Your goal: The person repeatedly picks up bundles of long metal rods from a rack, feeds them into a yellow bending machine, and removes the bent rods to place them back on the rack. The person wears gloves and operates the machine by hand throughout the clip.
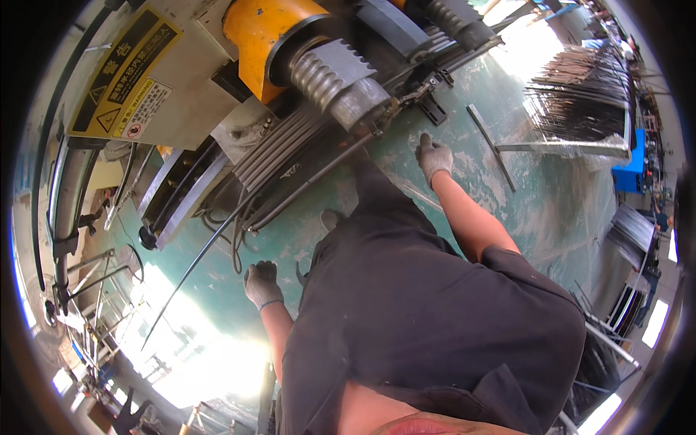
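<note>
My left hand [262, 283], in a light knitted work glove, hangs beside my body with its fingers curled in. Nothing shows in it, though the palm is turned from view. Past its knuckles lie cables [235, 239] and a long thin metal rod [206, 253] that slants out from the machine. My right hand [436, 156], gloved alike, is held over the floor with one finger extended and the others folded. It appears to hold nothing. A small dark metal bracket [433, 110] on the machine is nearest to it. Ahead stands a large machine with an orange housing [272, 32] and a ribbed steel cylinder [340, 81].
A grey machine panel [187, 103] carries yellow warning labels [128, 76] with writing. At right, a metal rack [565, 147] holds many thin rods [579, 92]; its bar [492, 147] lies near the worn green floor [473, 168]. A blue box [631, 163] stands beyond. Metal frames [98, 288] stand at left.
</note>
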Demonstrator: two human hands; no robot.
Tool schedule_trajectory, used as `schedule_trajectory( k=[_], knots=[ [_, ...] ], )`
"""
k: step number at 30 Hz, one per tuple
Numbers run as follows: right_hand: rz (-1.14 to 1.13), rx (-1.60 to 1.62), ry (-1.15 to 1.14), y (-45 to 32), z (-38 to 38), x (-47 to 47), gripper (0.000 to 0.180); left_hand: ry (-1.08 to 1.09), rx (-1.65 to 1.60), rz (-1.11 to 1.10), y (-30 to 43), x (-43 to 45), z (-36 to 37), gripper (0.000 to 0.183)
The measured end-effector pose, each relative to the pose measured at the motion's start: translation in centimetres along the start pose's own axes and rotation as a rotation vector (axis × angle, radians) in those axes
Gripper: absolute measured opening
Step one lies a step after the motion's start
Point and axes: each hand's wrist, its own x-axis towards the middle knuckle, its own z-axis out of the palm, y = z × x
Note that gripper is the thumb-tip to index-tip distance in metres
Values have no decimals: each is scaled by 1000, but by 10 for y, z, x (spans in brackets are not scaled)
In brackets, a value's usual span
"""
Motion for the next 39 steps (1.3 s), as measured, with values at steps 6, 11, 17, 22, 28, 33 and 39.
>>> schedule_trajectory(
  k=[6, 11, 17, 22, 28, 33, 39],
  knots=[
    [-21, -497, -149, 38, -3, 31, 62, -11, 570, 267, -12, 11, 36, 27],
    [14, -701, -422, 39, -1, 92, 60, 29, 1930, 462, -43, -8, 100, 33],
    [-159, -591, -526, -17, 0, 113, 59, -346, 1970, 817, -121, 3, 89, 23],
    [-90, -479, -520, -21, -15, 85, 56, -521, -157, -31, -123, 13, 86, 15],
    [-26, -558, -374, 86, -38, 23, 55, -180, -19, 55, -66, -5, 74, 14],
    [112, -718, -466, 161, -79, -15, 62, -224, -37, 22, -97, 49, -18, 4],
    [132, -663, -420, 204, -74, -4, 53, -119, -111, -73, -83, -23, 20, 7]
  ],
)
